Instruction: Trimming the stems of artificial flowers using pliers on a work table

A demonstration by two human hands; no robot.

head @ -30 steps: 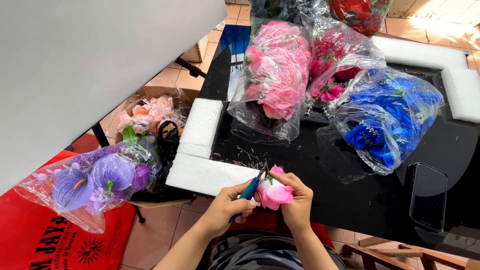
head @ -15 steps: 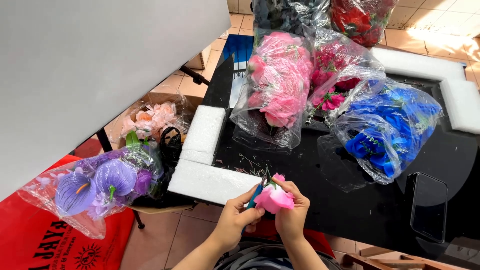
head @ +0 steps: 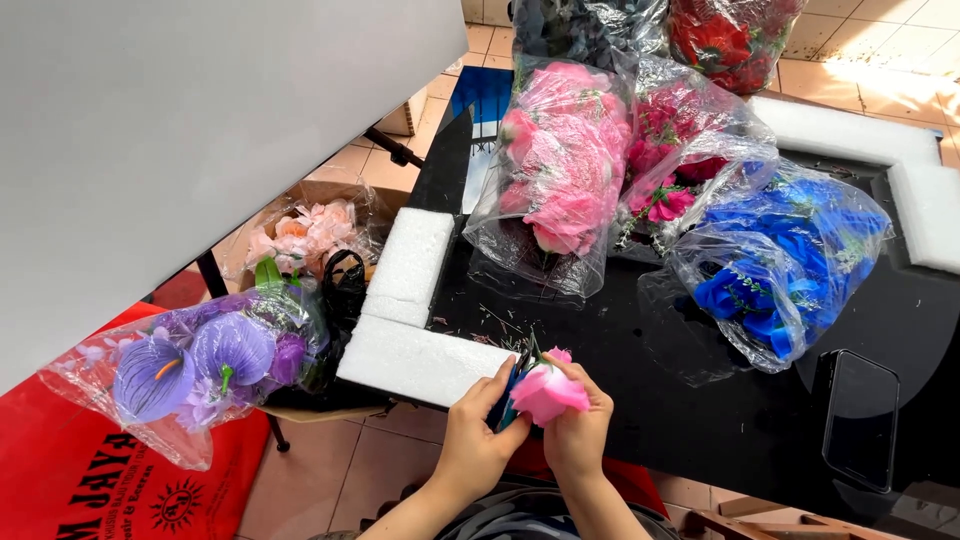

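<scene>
My right hand (head: 578, 432) holds a pink artificial rose (head: 548, 390) by its base, just above the near edge of the black table (head: 640, 410). My left hand (head: 478, 440) grips a blue-handled cutting tool (head: 510, 392) pressed against the rose's green stem end. The tool's jaws are hidden between my fingers and the flower. Both hands sit close together beside the white foam L-shaped block (head: 410, 330).
Clear plastic bags of artificial flowers lie on the table: pink (head: 560, 170), magenta (head: 680, 150), blue (head: 780, 260), red (head: 730, 35). A purple-flower bag (head: 200, 360) and a peach-flower box (head: 310, 230) sit to the left. A dark phone (head: 858, 420) lies at right, a white board (head: 180, 130) at upper left.
My hands with the rose and tool have drifted slightly down and left toward the table's near edge, and the rose has turned in my right hand.
</scene>
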